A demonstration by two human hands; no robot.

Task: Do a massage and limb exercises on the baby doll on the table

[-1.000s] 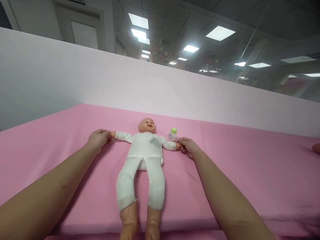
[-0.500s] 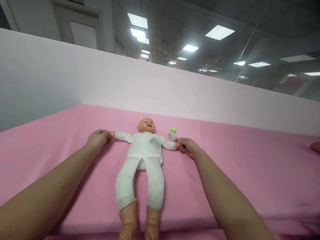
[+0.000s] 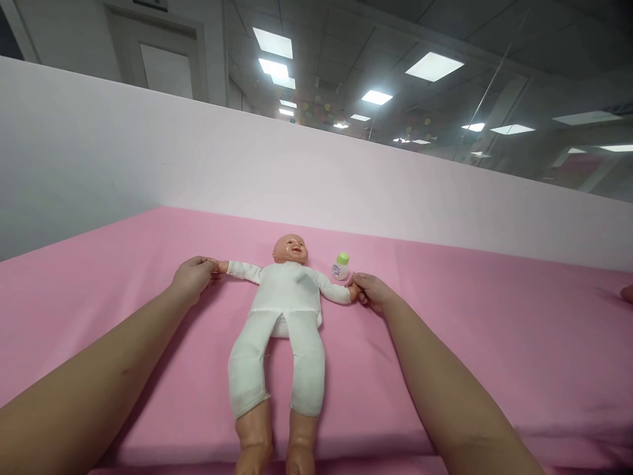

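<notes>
A baby doll point(image 3: 284, 310) in a white cloth suit lies on its back on the pink sheet point(image 3: 494, 343), head away from me and bare feet at the near edge. Its arms are spread out to both sides. My left hand point(image 3: 192, 277) pinches the doll's hand on the left side. My right hand point(image 3: 373, 291) pinches the doll's other hand, which now sits slightly lower. A small white bottle with a green cap point(image 3: 341, 266) stands upright just beyond my right hand, beside the doll's head.
A pale partition wall point(image 3: 316, 171) runs along the far side of the pink surface and turns a corner at the left. At the far right edge a bit of another person's hand point(image 3: 627, 293) rests on the sheet.
My right hand has drawn the doll's arm slightly down toward me. My left hand and the bottle have not moved.
</notes>
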